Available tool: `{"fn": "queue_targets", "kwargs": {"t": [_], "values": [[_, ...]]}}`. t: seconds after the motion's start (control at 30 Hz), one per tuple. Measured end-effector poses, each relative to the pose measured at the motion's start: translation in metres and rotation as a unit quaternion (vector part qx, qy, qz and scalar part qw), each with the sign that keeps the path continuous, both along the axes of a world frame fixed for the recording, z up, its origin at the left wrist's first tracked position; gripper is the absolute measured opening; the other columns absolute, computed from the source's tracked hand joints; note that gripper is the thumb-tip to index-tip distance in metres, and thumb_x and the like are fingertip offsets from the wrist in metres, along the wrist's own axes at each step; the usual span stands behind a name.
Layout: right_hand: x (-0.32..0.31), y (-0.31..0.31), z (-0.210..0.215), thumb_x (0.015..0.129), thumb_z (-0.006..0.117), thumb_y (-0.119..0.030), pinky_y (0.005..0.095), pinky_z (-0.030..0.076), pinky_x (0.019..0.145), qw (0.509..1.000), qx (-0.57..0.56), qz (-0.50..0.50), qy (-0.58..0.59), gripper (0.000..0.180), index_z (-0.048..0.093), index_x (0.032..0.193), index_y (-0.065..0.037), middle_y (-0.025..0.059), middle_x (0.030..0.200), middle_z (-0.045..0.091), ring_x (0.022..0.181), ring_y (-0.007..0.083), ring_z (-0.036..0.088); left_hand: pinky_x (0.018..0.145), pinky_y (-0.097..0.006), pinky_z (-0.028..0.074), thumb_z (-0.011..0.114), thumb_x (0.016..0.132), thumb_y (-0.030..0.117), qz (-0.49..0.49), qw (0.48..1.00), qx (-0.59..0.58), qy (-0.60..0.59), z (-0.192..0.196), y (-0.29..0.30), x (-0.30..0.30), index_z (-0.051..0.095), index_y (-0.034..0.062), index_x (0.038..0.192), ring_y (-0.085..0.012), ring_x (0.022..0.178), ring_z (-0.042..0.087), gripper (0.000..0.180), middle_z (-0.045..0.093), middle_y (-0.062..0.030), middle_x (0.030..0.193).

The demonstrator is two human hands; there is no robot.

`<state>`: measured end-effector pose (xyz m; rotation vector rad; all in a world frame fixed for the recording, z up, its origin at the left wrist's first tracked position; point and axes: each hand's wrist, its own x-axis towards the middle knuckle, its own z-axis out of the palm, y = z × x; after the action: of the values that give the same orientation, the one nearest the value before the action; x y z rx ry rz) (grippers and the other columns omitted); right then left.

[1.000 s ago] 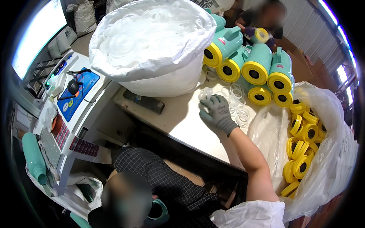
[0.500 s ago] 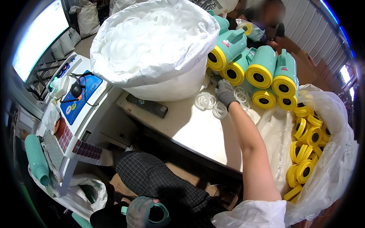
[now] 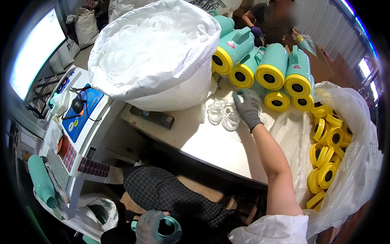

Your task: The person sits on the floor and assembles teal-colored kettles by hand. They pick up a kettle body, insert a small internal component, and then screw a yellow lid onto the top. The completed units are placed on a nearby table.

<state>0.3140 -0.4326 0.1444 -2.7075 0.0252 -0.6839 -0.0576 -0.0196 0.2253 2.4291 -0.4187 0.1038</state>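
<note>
At the lower edge, my left hand (image 3: 165, 213) shows only fingertips at the rim of a teal jug shell (image 3: 175, 230); the rest of the hand is hidden. The shell has an open round mouth and a small handle. My right hand (image 3: 248, 109), in a grey glove, reaches over the white tabletop. Its fingers are smeared by motion, with a greenish blur at the tips, so their grip is unclear. Right beside it lie loose translucent white rings (image 3: 230, 120), and more show partly behind the wrist. Stacked teal jugs (image 3: 273, 57) with yellow bases lie just beyond.
A big white sack (image 3: 162, 91) full of rings stands at the back left. On the right, a clear plastic bag (image 3: 359, 162) holds yellow discs (image 3: 327, 175). A dark bar (image 3: 152, 118) lies near the table edge, left of which stands a white machine (image 3: 107, 107). Another person sits beyond the jugs.
My right hand has drawn back from beside the stacked jugs toward the loose rings. The view has shifted slightly. My left hand stays at the jug shell. The other person's arms have moved.
</note>
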Motion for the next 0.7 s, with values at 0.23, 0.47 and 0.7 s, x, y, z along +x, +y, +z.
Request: {"fn": "queue_targets", "kwargs": {"t": [0.23, 0.47, 0.7], "values": [[0.024, -0.050, -0.001, 0.081, 0.071, -0.066, 0.0455, 0.051, 0.101, 0.974, -0.023, -0.074, 0.215, 0.093, 0.044, 0.155, -0.017, 0.0197, 0.131, 0.069, 0.122, 0.0330, 0.066, 0.095, -0.048, 0.055, 0.095, 0.067, 0.032, 0.012, 1.000, 0.004, 0.000, 0.002, -0.002, -0.001, 0.069, 0.0063, 0.121, -0.0374, 0.107, 0.068, 0.065, 0.072, -0.0153, 0.115], [0.026, -0.043, -0.004, 0.086, 0.066, -0.061, 0.0445, 0.048, 0.107, 0.962, -0.001, -0.008, 0.274, 0.074, 0.055, 0.147, -0.020, 0.0171, 0.134, 0.065, 0.125, 0.0344, 0.062, 0.092, -0.047, 0.056, 0.096, 0.065, 0.033, 0.031, 0.999, 0.026, 0.025, 0.005, -0.008, 0.000, 0.069, 0.0072, 0.120, -0.0366, 0.105, 0.069, 0.067, 0.071, -0.0152, 0.114], [-0.014, -0.037, -0.033, 0.087, 0.067, -0.046, 0.0486, 0.041, 0.111, 0.987, -0.064, 0.100, 0.104, 0.053, 0.067, 0.129, -0.015, 0.0123, 0.133, 0.064, 0.128, 0.0336, 0.056, 0.090, -0.048, 0.055, 0.094, 0.069, 0.030, 0.028, 1.000, -0.012, 0.000, 0.009, -0.015, 0.006, 0.069, 0.0078, 0.116, -0.0368, 0.103, 0.067, 0.058, 0.070, -0.0128, 0.113]]}}
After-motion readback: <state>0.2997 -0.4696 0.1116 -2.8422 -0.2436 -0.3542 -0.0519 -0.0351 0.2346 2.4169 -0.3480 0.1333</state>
